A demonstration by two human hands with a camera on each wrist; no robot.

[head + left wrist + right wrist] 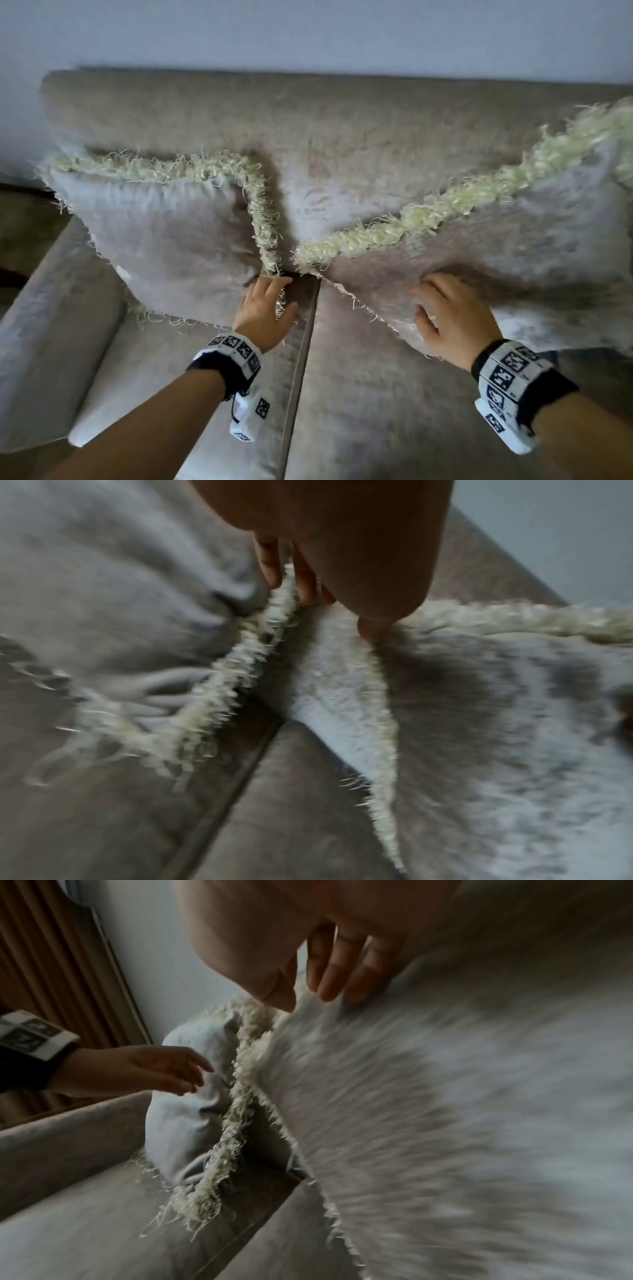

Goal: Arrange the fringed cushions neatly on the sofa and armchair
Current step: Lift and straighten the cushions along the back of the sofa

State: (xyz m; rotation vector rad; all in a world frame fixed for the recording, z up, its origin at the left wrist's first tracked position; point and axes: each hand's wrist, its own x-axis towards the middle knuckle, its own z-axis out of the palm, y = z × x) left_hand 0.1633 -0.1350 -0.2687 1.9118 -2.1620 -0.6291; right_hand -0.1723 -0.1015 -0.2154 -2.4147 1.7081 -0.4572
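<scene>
Two grey cushions with cream fringe lean against the sofa backrest [308, 113]. The left cushion [161, 240] stands upright by the armrest. The right cushion [496, 246] is tilted, its far corner raised to the right. The two near corners almost meet over the seat seam. My left hand [274, 298] touches the fringe at the left cushion's lower right corner with relaxed fingers [304, 580]. My right hand [431, 301] rests on the right cushion's face near its lower left edge, with the fingers [342, 969] laid against the fabric [445, 1096].
The sofa seat [359, 394] is beige, with a seam between two seat cushions. An armrest [44, 342] bounds the left side. A pale wall [308, 31] rises behind the backrest. A brown curtain [41, 961] hangs beyond the armrest.
</scene>
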